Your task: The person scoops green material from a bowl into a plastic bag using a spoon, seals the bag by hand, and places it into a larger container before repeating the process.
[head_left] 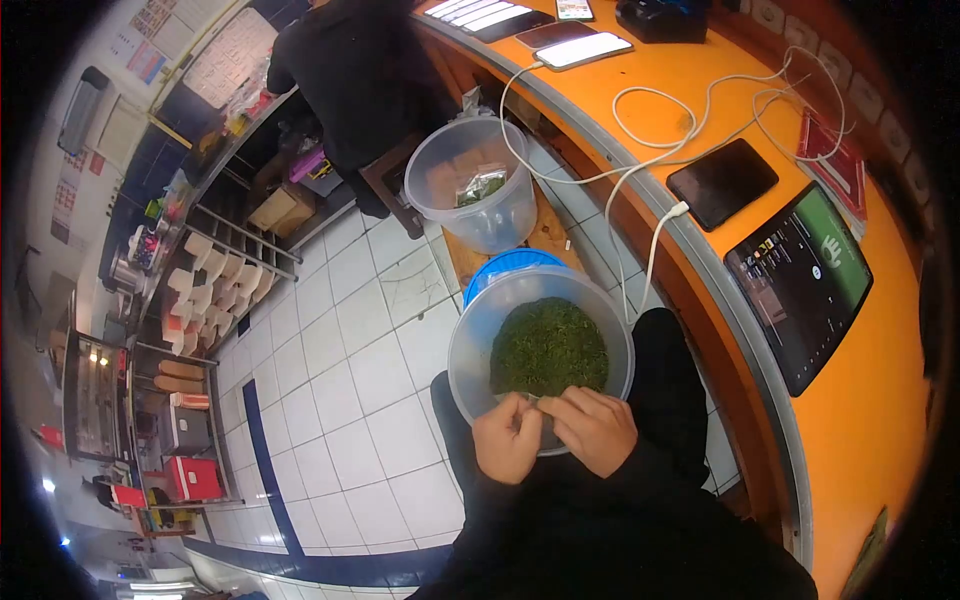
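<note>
- Small pale item (531, 399) mostly hidden by fingers; can't tell what it is; sits betw. both hands, over near edge of the near tub (468, 345).
- L hand (507, 442): thumb + index pinched narrow on one side of item; other fingers curled, partly hidden.
- R hand (594, 430): fingers bent, tips closed narrow on item's other side; thumb partly covered.
- Chopped greens (548, 345) in near tub; hands hide part of its near rim.
- Blue piece (513, 262) behind near tub, partly covered; exact shape unclear.
- Far tub (520, 222) holds a clear bag (482, 187) w/ greens; contents blurry.
- Co-worker (350, 85) cut off at top; worktop (868, 420) at pic's right, edges dark.
</note>
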Demonstrator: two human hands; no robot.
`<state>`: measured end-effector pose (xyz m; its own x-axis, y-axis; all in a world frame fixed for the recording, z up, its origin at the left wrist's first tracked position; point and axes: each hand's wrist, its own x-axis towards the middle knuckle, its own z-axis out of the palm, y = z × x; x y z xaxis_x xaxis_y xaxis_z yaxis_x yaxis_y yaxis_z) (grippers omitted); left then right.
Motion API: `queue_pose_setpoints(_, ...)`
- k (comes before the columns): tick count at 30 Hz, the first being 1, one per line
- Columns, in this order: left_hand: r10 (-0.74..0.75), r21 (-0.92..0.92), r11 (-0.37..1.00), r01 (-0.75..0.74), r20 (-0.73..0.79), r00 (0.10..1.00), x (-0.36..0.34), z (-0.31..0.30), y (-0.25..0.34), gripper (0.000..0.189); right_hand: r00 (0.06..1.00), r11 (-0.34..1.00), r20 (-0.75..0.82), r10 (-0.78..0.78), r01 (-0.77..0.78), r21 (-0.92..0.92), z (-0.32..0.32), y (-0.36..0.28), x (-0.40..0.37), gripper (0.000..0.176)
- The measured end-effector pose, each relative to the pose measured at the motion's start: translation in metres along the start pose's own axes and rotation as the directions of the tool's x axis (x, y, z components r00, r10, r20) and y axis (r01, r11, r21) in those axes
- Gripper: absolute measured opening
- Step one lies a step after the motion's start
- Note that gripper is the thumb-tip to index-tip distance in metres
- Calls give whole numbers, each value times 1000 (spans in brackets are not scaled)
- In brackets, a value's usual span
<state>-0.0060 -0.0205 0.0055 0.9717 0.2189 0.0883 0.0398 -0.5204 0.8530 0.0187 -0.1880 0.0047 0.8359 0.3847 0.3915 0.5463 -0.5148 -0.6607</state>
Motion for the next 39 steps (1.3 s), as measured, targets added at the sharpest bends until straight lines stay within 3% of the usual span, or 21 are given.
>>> queue_pose_setpoints(5,-85,-103,991,83,-18,996,0,-3,-3,15,993,999,118,-17,22,-41,-9,-11,0,18)
queue_pose_setpoints(9,-79,-7,997,79,-17,997,1,-9,4,15,980,997,197,-35,47,-56,-7,-4,-2,15)
queue_pose_setpoints(11,239,-14,970,-241,-92,967,8,-18,15,18,972,995,237,-7,-16,96,-17,-3,3,13)
queue_pose_setpoints(12,238,-13,971,-241,-92,967,10,-24,16,18,971,995,237,-6,-17,97,-22,-1,5,13)
queue_pose_setpoints(14,422,8,902,-431,196,885,14,-40,16,22,963,950,262,-59,-26,311,-30,2,8,9)
queue_pose_setpoints(16,422,-96,906,-412,281,862,20,-49,16,20,947,923,306,-98,-28,384,-39,1,11,10)
queue_pose_setpoints(18,462,-307,885,-350,485,742,26,-53,11,22,930,892,342,-136,-35,451,-45,1,13,11)
queue_pose_setpoints(20,498,-398,857,-328,473,726,28,-55,12,24,898,819,408,-161,-109,563,-48,1,12,12)
queue_pose_setpoints(22,595,-678,720,-147,495,633,31,-59,7,24,886,780,430,-176,-140,609,-50,1,11,14)
queue_pose_setpoints(23,619,-719,684,-122,484,619,31,-58,10,21,871,739,452,-195,-173,652,-51,0,11,15)
queue_pose_setpoints(30,605,-631,752,-193,544,581,33,-53,6,16,939,608,225,-262,-21,794,-53,0,12,16)
queue_pose_setpoints(32,611,-658,732,-177,518,599,31,-47,4,15,837,531,387,-387,-141,836,-50,7,12,16)
queue_pose_setpoints(33,611,-658,732,-177,518,599,31,-46,3,15,837,532,388,-387,-141,835,-53,7,15,16)
queue_pose_setpoints(35,622,-642,737,-210,524,581,31,-45,2,14,639,669,676,-367,-323,669,-58,4,22,19)
queue_pose_setpoints(39,598,-621,759,-197,543,589,30,-42,2,13,654,628,575,-492,-191,755,-42,11,19,26)
